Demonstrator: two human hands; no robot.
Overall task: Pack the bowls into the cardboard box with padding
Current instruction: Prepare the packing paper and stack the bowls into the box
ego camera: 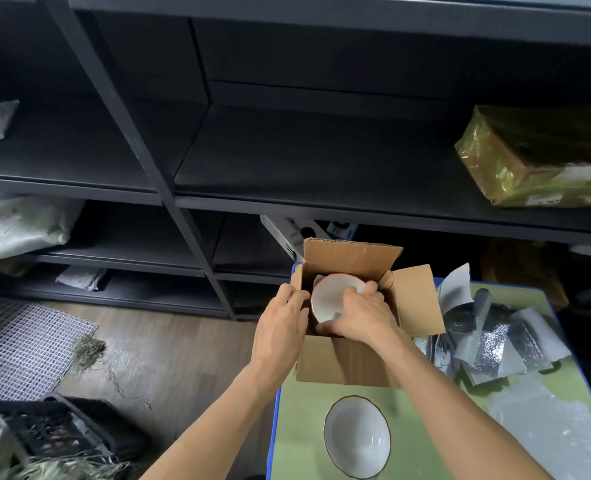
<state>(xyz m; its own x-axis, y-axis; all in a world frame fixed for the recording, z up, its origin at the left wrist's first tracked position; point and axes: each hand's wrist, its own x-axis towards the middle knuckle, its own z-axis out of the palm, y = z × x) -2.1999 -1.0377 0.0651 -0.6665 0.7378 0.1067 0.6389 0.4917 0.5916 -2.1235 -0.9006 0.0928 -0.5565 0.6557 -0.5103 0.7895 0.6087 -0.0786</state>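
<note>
White bowl with a thin dark rim [357, 437] sits upright on the green table [425, 403] at lower centre. Above it, in the open cardboard box [349, 362], a red-rimmed white bowl [328, 299] lies tilted, grasped by the right hand [360, 315]. The left hand [280, 323] clasps the box's left wall. Silvery padding [495, 344] lies at right.

Both arms reach forward, the left hand [282, 323] gripping the cardboard box [349, 362] wall, the right hand [363, 315] holding the bowl [328, 299].
</note>
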